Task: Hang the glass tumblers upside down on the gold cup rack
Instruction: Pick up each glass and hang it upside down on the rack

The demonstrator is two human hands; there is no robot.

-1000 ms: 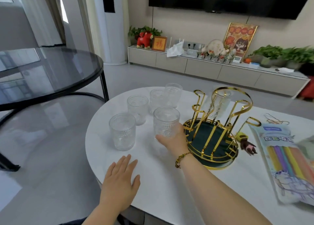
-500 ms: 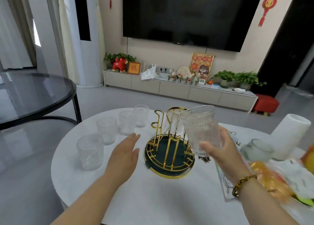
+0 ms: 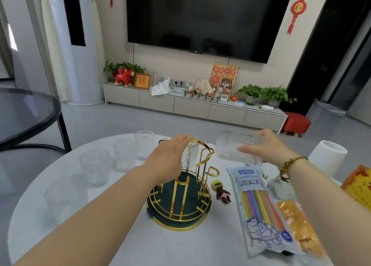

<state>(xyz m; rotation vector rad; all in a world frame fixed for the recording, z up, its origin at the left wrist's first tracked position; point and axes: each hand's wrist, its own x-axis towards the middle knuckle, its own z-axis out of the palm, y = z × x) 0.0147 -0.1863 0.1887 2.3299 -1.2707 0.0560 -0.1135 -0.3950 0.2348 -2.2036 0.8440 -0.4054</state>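
The gold cup rack [image 3: 192, 177] is polished metal, mirror-bright, on a matt dark green base ringed in shiny gold. The tumbler [image 3: 239, 149] in the right hand [image 3: 265, 147] is clear glass with a ribbed, textured wall; the standing tumblers [image 3: 95, 170] show the same patterned glass. The worktop [image 3: 180, 245] looks like smooth white stone with a soft sheen. The straw packet [image 3: 261, 211] is glossy printed plastic. The side table [image 3: 24, 113] has a dark, reflective glass top.
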